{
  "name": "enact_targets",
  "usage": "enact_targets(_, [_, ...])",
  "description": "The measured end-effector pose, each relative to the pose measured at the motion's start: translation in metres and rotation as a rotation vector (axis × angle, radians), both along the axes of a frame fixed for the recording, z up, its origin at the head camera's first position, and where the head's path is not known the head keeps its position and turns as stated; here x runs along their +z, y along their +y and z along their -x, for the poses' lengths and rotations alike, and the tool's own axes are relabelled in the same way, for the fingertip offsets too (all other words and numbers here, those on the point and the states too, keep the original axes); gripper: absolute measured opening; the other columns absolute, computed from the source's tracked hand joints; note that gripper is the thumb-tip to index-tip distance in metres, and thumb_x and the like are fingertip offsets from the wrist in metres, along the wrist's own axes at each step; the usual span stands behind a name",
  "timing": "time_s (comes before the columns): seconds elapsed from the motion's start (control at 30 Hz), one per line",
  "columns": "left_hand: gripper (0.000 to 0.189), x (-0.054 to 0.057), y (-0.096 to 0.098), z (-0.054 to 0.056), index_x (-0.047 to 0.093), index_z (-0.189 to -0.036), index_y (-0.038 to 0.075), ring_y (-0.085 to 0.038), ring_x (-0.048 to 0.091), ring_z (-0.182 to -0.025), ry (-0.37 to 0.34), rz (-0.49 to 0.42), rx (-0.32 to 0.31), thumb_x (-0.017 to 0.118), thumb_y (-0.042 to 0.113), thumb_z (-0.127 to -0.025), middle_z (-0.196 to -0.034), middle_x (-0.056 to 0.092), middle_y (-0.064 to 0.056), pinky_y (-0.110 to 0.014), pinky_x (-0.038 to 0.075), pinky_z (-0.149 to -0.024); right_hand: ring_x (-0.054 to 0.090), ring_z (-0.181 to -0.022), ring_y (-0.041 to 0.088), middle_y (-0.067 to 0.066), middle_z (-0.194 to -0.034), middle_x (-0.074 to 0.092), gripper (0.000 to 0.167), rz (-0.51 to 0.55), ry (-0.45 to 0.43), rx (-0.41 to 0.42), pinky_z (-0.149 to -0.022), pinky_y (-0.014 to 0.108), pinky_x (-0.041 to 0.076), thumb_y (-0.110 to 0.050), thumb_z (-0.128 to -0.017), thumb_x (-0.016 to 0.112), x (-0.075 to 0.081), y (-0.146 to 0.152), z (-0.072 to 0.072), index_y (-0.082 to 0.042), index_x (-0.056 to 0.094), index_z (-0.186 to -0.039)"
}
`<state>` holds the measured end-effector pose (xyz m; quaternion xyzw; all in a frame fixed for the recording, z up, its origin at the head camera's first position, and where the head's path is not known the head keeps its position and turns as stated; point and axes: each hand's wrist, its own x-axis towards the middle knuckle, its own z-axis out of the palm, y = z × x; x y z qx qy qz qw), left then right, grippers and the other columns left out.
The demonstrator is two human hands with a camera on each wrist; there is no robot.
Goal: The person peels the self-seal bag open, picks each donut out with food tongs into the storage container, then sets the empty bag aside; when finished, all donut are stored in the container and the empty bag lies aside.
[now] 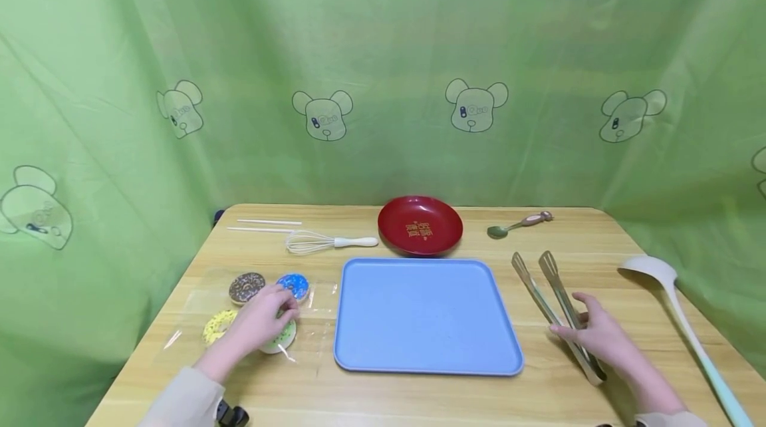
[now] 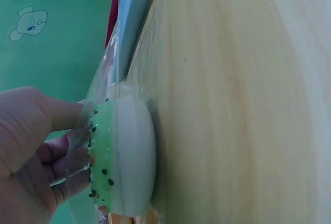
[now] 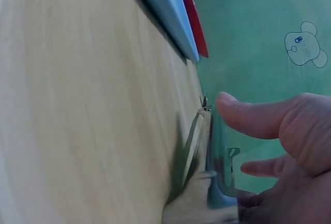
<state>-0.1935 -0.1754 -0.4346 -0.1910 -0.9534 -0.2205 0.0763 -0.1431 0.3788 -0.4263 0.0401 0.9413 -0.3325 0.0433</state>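
Observation:
On the left of the table, toy doughnuts lie under clear plastic film (image 1: 323, 297): one brown (image 1: 246, 288), one blue (image 1: 294, 285), one yellow (image 1: 217, 324) and one green (image 1: 280, 339). Above the green doughnut (image 2: 106, 157), my left hand (image 1: 263, 315) touches the film with loosely bent fingers; part of it hides the doughnut. Metal tongs (image 1: 534, 288) lie right of the blue tray with their two arms apart. Around the tongs (image 3: 220, 167), my right hand (image 1: 601, 335) holds its thumb and fingers spread; no firm grip shows.
A blue tray (image 1: 425, 317) occupies the middle, with a red plate (image 1: 420, 225) behind it. Chopsticks (image 1: 266, 222) and a whisk (image 1: 329, 242) lie at the back left. A spoon (image 1: 519, 224) is at the back right, and a long ladle (image 1: 688, 327) lies along the right edge.

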Motion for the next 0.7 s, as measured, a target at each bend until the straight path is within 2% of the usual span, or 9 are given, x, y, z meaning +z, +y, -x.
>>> enact_targets(0.17, [0.015,0.002,-0.003,0.000,0.061,-0.076,0.016,-0.011,0.050,-0.078,0.027,-0.093,0.008,0.073,0.008,-0.078,-0.076,0.054,0.008,-0.031,0.049,-0.073,0.056,-0.087,0.041,0.039,-0.100,0.051,0.104,-0.030,0.051,0.043,-0.072,0.052,0.049,-0.023,-0.073,0.079,-0.006,0.000,0.003,0.018,0.007,-0.136])
enact_targets(0.3, [0.010,0.005,-0.005,0.000,0.065,-0.080,0.014,-0.012,0.052,-0.081,0.055,-0.161,-0.004,0.072,0.007,-0.079,-0.080,0.056,0.006,-0.032,0.049,-0.073,0.056,-0.087,0.041,0.040,-0.100,0.050,0.099,-0.031,0.060,0.037,-0.072,0.052,0.048,-0.013,-0.074,0.076,-0.009,0.001,0.005,0.016,0.006,-0.138])
enact_targets(0.37, [0.007,0.006,-0.006,0.000,0.067,-0.083,0.013,-0.013,0.052,-0.081,0.053,-0.190,-0.013,0.071,0.007,-0.080,-0.082,0.056,0.005,-0.033,0.049,-0.074,0.055,-0.085,0.038,0.037,-0.098,0.051,0.094,-0.024,0.063,0.015,-0.069,0.047,0.049,-0.011,-0.076,0.072,-0.011,0.002,0.005,0.014,0.006,-0.139])
enact_targets(0.53, [0.006,0.007,-0.009,0.001,0.069,-0.087,0.013,-0.013,0.052,-0.082,0.009,-0.261,-0.012,0.070,0.010,-0.082,-0.083,0.055,0.005,-0.033,0.048,-0.075,0.053,-0.072,0.028,0.024,-0.088,0.053,0.082,-0.016,0.076,-0.034,-0.056,0.034,0.045,-0.011,-0.081,0.064,-0.014,0.004,0.003,0.009,0.011,-0.141])
enact_targets(0.7, [0.006,0.006,-0.013,0.003,0.069,-0.087,0.015,-0.013,0.053,-0.082,-0.014,-0.323,-0.005,0.070,0.013,-0.082,-0.083,0.057,0.007,-0.035,0.049,-0.075,0.051,-0.061,0.022,0.018,-0.081,0.053,0.076,0.005,0.090,-0.072,-0.047,0.034,0.045,-0.022,-0.088,0.061,-0.017,0.006,0.000,0.004,0.016,-0.142])
